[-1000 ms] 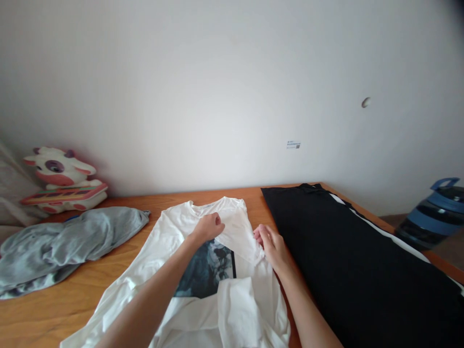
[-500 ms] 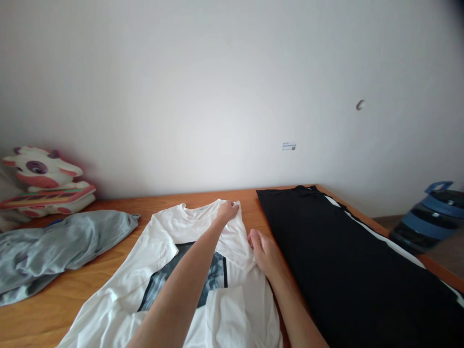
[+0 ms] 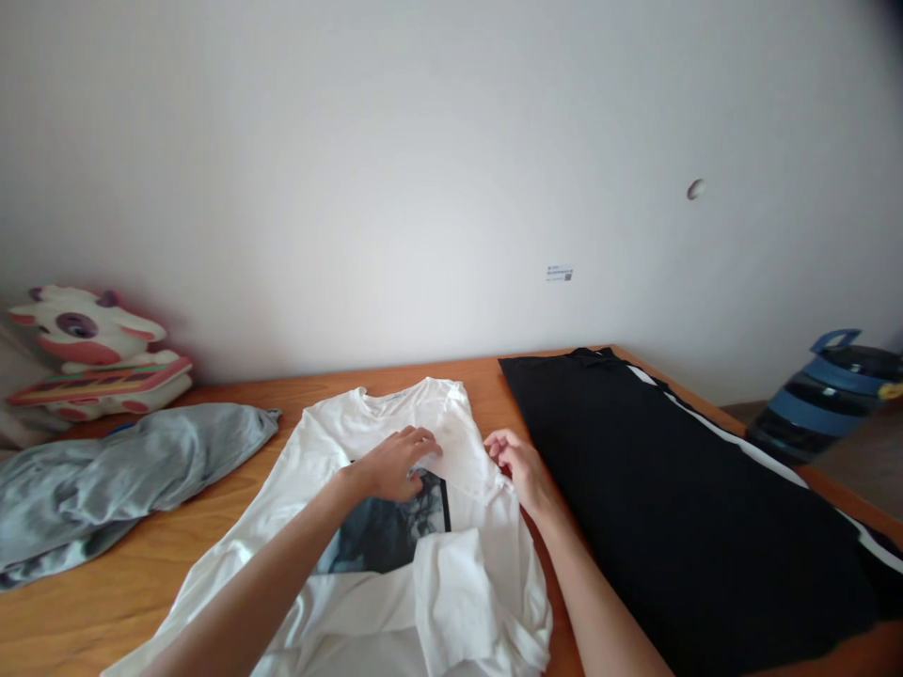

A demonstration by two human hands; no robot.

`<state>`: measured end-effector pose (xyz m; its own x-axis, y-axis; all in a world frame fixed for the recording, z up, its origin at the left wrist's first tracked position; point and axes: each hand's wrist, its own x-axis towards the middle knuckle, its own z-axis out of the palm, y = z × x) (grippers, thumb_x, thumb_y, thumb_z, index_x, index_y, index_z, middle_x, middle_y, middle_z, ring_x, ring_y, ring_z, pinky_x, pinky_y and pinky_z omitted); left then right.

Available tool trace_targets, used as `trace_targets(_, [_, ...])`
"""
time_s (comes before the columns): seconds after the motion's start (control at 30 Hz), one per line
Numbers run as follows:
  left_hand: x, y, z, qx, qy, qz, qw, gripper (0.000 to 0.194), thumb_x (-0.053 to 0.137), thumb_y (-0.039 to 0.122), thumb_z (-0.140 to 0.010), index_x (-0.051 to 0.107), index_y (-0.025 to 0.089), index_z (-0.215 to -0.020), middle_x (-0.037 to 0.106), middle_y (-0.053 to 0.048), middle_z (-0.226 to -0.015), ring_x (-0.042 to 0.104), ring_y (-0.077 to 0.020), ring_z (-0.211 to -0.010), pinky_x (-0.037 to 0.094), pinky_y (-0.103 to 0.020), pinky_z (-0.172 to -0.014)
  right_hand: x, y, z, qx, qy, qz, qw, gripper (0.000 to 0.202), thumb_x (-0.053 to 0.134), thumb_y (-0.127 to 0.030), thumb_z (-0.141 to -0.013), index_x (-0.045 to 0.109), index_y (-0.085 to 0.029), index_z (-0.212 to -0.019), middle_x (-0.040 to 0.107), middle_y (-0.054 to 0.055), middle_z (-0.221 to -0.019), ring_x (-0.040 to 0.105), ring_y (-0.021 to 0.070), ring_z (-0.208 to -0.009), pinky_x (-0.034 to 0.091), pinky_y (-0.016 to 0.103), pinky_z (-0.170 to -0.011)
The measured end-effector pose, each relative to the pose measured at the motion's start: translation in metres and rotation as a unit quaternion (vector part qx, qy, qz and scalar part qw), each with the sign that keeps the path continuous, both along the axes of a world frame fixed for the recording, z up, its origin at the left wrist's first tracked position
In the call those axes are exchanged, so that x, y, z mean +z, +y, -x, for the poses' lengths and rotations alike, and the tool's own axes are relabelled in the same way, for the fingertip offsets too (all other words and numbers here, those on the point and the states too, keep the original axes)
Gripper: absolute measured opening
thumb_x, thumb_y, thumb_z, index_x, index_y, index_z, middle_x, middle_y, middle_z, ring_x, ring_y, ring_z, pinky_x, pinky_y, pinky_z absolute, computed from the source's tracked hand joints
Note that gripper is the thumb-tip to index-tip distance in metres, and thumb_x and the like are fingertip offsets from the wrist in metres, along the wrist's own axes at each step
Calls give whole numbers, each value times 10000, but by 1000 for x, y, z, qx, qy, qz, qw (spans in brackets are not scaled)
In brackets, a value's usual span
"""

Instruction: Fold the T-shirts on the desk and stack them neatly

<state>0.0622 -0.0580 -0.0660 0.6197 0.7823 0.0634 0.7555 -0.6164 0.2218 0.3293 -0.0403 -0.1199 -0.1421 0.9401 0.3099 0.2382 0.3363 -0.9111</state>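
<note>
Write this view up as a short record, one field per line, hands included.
Surface: wooden table
Center: white shirt with dark picture print, lower part bunched
Left hand: left hand over the shirt, fingers loosely spread
Right hand: right hand at the shirt's right edge, fingers curled; grip unclear
Left side: crumpled gray cloth, cow toy with keyboard
Right side: black cloth with white stripe
Far right: blue-and-dark bottle
</note>
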Motion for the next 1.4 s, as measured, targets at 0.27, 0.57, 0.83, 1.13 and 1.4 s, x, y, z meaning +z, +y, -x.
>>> trace_targets(0.27, [-3, 7, 20, 54, 3, -72, 996, 228, 548, 68, -870, 726, 200, -923, 736, -64, -986, 692, -207, -961, 515, -292, -899, 13, -49, -14, 74, -281, -197, 936, 454, 586, -75, -709, 707, -227, -1120, 617, 100, -1249, 559, 279, -1168, 448, 448, -1046])
trace_targets(0.57, [26, -8, 45, 125, -8, -104, 987, 176, 580, 93, -744, 700, 200, -817, 720, -60, -897, 690, -231, -861, 550, -336, -827, 19, -54, -10, 94, -226, -251, 936, 136, 592, -252, -952, 686, -245, -853, 679, 41, -890, 622, 212, -874, 499, 370, -842])
trace_targets(0.83, [-6, 27, -18, 127, -13, -70, 989, 339, 406, 266, -1027, 685, 168, -1195, 697, -128, -1290, 639, -250, -1225, 474, -415, -1100, 15, -50, -11, 103, -273, -153, 944, 140, 671, -282, -890, 711, -244, -1018, 647, 24, -891, 632, 198, -854, 492, 316, -788])
trace_targets(1.13, [-43, 69, -70, 179, 5, -22, 984, 460, 272, 329, -1076, 506, 221, -1456, 430, -144, -1612, 355, -360, -1504, 238, -737, -1165, 11, -48, -12, 92, -273, -161, 944, 104, 619, -189, -876, 711, -235, -890, 605, 2, -769, 586, 169, -739, 439, 285, -699])
trace_targets(1.4, [-49, 71, -66, 163, -13, -36, 986, 530, 340, 435, -1063, 456, 185, -1515, 369, -167, -1642, 312, -373, -1526, 283, -656, -1197, 9, -44, -12, 72, -271, -167, 945, 131, 623, -292, -940, 713, -242, -859, 638, 26, -845, 636, 198, -846, 472, 298, -742])
